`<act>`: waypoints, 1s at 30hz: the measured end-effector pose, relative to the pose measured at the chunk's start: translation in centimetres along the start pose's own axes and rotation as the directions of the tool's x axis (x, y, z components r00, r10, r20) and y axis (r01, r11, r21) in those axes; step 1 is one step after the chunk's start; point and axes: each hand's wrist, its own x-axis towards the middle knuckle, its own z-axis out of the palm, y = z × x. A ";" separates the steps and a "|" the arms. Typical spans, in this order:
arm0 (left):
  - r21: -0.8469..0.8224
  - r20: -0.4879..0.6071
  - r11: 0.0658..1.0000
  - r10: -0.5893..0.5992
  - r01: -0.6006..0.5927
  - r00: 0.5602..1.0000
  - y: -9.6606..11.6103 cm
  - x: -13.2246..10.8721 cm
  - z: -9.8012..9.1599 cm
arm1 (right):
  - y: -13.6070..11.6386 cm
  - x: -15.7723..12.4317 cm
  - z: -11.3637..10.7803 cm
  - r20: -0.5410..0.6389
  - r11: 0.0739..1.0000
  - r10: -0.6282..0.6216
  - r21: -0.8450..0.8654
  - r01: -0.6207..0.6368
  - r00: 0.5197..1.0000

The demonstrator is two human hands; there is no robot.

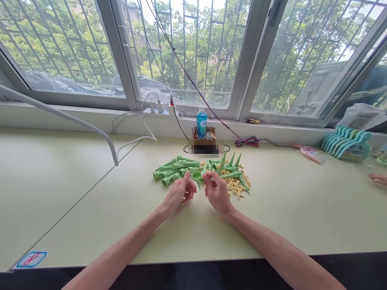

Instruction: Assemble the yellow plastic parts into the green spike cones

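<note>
Over the near edge of a pile, my left hand [180,191] is closed on a green plastic cone [198,184]; the cone's round open end faces up towards me and its point hangs down. Just to the right, my right hand [218,192] has thumb and fingertips pinched together near the cone's rim; what they hold is too small to make out. Behind my hands lie several green spikes with ridged caps [172,176], mostly on the left. Small yellow plastic pegs [236,187] are scattered on the right, among more green cones [238,160], a few standing upright.
Behind the pile, a blue bottle [201,123] stands at a small cardboard box [205,143]. A white curved tube [90,128] reaches over the table at left. Turquoise hangers [346,143] and coiled wire [247,141] lie at right. Another person's hand [378,178] shows at the right edge.
</note>
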 end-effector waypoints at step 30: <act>0.166 0.000 0.980 0.115 -0.114 0.993 0.0 -0.3 0.2 | 0.2 0.3 0.2 0.044 0.999 0.035 -0.042 -0.033 0.998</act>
